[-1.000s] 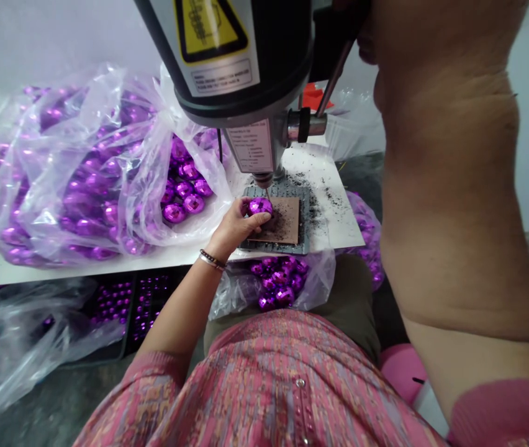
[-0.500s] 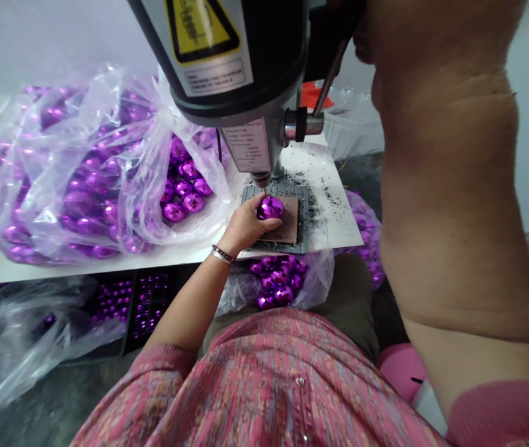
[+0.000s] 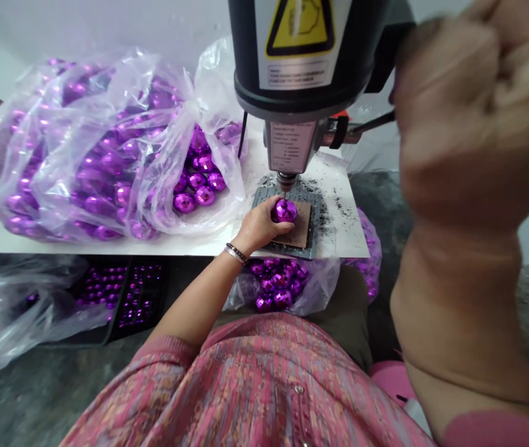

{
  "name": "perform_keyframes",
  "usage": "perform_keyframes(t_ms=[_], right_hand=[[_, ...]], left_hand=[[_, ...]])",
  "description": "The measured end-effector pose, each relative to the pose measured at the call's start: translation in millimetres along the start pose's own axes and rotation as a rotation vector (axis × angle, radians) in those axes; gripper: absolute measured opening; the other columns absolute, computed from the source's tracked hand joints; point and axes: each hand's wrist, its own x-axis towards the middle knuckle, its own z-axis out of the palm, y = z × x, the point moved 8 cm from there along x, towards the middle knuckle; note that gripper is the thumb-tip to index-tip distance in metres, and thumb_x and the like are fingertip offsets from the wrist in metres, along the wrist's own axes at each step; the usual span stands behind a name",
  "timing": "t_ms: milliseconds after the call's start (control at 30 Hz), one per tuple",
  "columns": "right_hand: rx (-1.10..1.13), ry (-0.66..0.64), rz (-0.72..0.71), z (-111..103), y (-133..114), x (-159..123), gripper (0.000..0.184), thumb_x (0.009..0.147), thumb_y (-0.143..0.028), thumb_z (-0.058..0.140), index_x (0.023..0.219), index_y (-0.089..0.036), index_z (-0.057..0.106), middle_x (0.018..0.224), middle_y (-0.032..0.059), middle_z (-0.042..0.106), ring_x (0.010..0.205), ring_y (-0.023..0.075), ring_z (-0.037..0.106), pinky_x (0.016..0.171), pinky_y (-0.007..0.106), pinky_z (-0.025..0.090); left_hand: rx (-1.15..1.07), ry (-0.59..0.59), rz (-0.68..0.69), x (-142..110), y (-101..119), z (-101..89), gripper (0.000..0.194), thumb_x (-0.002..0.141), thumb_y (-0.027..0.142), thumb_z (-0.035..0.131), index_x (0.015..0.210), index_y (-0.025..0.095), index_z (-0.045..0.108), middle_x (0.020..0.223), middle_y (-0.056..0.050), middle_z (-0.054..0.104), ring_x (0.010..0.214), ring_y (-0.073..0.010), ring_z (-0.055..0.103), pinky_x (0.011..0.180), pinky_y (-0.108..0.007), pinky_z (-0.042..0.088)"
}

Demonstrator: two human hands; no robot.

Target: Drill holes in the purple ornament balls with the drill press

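Note:
My left hand [image 3: 262, 225] is closed around a shiny purple faceted ball [image 3: 285, 211], thumb and fingers on its sides. The ball rests over a square brown board [image 3: 300, 233] on the grey base [image 3: 310, 248] of a drill press [image 3: 299, 68]. Just above it is the drill chuck [image 3: 287, 181]; whether the thin bit touches the ball, I cannot tell. Large and blurred at the upper right, my right hand [image 3: 469, 118] is wrapped around the end of the drill press lever [image 3: 379, 122]. The grip itself is hidden inside my fingers.
A clear plastic bag [image 3: 92, 155] full of purple balls lies left on the white tabletop [image 3: 199, 243]. Another open bag [image 3: 315, 288] of balls is below the table's front edge. Black trays [image 3: 141, 295] with small purple pieces are lower left. Dark shavings [image 3: 325, 211] surround the base.
My right hand has come lower into view, and the lever has swung from steep to nearly level. My left hand still holds the ball under the chuck. The whole view has shifted slightly.

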Motion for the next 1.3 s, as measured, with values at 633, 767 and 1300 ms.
perform_keyframes(t_ms=[633, 767, 1300], right_hand=[[-0.350, 0.137, -0.333, 9.2, -13.2, -79.1, 0.008, 0.100, -0.014, 0.045, 0.098, -0.010, 0.052, 0.085, 0.0009, 0.046, 0.083, -0.0034, 0.039, 0.077, 0.017, 0.027], [-0.310, 0.187, -0.386, 13.9, -10.2, -86.0, 0.009, 0.100, -0.013, 0.044, 0.096, -0.008, 0.051, 0.083, 0.0009, 0.044, 0.083, -0.0035, 0.037, 0.077, 0.016, 0.027], [-0.152, 0.358, -0.385, 22.3, 4.3, -101.4, 0.029, 0.105, -0.028, 0.039, 0.086, -0.007, 0.045, 0.076, -0.0004, 0.045, 0.076, -0.0047, 0.044, 0.074, 0.013, 0.033]], left_hand=[[0.019, 0.034, 0.036, -2.1, -2.4, 4.1, 0.068, 0.080, 0.026, 0.087, 0.146, 0.020, 0.068, 0.134, -0.006, 0.079, 0.127, -0.0286, 0.072, 0.114, -0.036, 0.053], [0.013, 0.034, 0.027, -1.9, -3.6, 5.1, 0.068, 0.081, 0.028, 0.086, 0.145, 0.021, 0.068, 0.136, -0.006, 0.078, 0.128, -0.0295, 0.072, 0.114, -0.037, 0.054], [-0.035, 0.044, 0.024, -3.2, -5.3, 7.2, 0.064, 0.081, 0.030, 0.086, 0.142, 0.022, 0.069, 0.132, -0.006, 0.079, 0.122, -0.0299, 0.073, 0.107, -0.037, 0.055]])
